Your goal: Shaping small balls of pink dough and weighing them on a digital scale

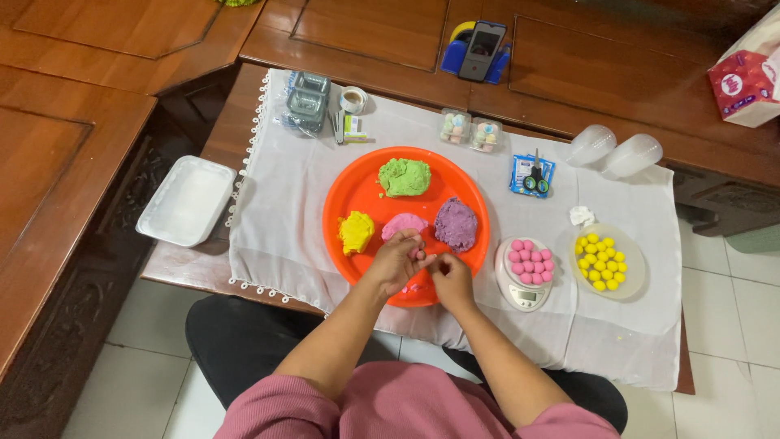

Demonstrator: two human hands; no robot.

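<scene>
1. Nearest the camera are the person's pink sleeves [406,406] and dark trousers, with both forearms reaching forward over the near edge of the tabletop [122,106].
2. The left hand [396,258] is curled over the near part of the orange tray [345,199], its fingers pinching a small pink bit of dough [420,254] at the fingertips.
3. The right hand [452,276] sits just beside it, fingers drawn in close and touching the same pink bit from the other side; both hands are narrow, closed on that small piece.
4. The pink dough lump [402,224] lies on the tray directly beyond the left hand, partly hidden by it.
5. On the same tray are a yellow lump [356,232] to the left, a purple lump [456,223] to the right and a green lump [405,177] at the far side.
6. Right of the tray stands a small white scale [524,294] bearing a cluster of pink balls [530,261].
7. Further right, a pale plate [634,264] holds yellow balls [600,262].
8. A white cloth [284,211] lies under all of these.
9. Beyond the tray lie scissors [535,176] on a blue packet, two small clear boxes [471,130] of pastel balls and two clear domed lids [613,149].
10. A white foam tray [187,199] rests off the cloth at the left.
</scene>
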